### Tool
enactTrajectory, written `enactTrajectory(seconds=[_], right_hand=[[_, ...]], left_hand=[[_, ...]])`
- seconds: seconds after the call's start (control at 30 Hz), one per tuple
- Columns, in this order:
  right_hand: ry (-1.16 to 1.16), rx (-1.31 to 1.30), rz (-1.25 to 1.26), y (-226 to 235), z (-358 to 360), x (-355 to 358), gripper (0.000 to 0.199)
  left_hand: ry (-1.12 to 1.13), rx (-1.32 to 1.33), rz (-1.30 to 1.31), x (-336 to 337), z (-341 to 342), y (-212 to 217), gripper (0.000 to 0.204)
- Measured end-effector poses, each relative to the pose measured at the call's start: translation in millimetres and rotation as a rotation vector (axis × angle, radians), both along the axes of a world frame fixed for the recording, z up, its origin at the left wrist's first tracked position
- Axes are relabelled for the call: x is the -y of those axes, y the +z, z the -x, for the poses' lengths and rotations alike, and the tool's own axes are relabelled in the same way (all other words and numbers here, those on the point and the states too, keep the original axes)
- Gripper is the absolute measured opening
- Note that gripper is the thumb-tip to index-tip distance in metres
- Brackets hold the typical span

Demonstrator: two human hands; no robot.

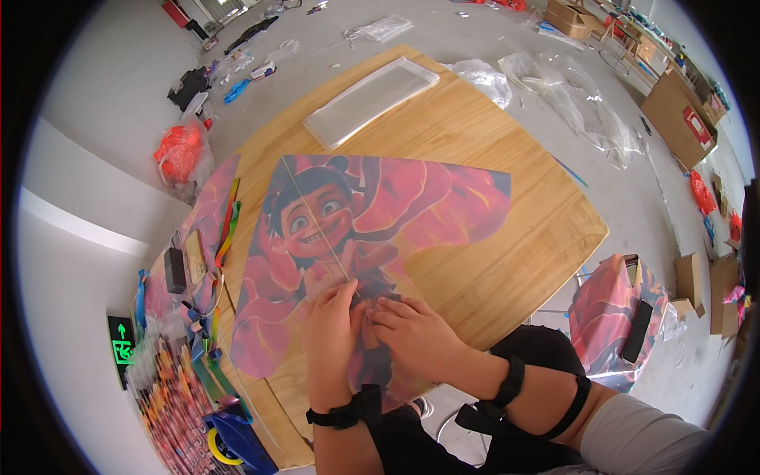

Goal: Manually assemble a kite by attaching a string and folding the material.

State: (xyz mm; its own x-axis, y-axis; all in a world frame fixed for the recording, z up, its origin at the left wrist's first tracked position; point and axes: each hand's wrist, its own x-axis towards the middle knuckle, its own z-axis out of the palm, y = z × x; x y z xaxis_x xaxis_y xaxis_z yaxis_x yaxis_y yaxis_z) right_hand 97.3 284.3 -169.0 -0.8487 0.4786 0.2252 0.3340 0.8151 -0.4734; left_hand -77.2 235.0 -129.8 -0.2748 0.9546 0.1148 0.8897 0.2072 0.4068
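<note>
A pink and purple kite point(380, 210) with a printed cartoon child lies on a wooden table point(507, 273). Down its middle runs a thin pale rod point(321, 218), reaching to my fingertips. My left hand point(331, 313) is closed in a pinch over the lower middle of the kite, by the rod's line. Close against it, my right hand point(416, 332) bends its fingers and thumb toward the same spot. Whatever sits between the fingertips is hidden. Both wrists wear black straps.
Clear plastic sleeves point(372, 103) lie at the table's far edge. At left are colourful ribbons point(228, 222), a dark block point(175, 269), a blue tape dispenser point(237, 435) and several bundled printed pieces point(178, 396). Another printed sheet with a black bar point(637, 331) is at right. Cardboard boxes point(673, 119) stand beyond.
</note>
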Motion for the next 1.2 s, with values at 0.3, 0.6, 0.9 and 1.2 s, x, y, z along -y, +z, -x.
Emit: enactTrajectory(seconds=[0.3,0.6,0.9,1.2], right_hand=[[0.002,0.029,0.023,3.2,0.9,-2.3,0.037],[0.021,-0.043,0.058,6.8,-2.5,-11.8,0.025],[-0.177,-0.061,0.29,15.8,-2.3,-21.2,0.019],[-0.187,-0.067,0.309,10.1,1.0,-21.6,0.013]], left_hand=[[0.0,-0.042,-0.05,0.3,-4.7,-5.8,0.038],[0.011,-0.137,-0.043,1.6,-8.3,-10.7,0.036],[-0.105,-0.121,0.163,14.6,-9.1,-4.9,0.056],[-0.121,-0.234,0.215,28.9,-35.0,8.2,0.05]])
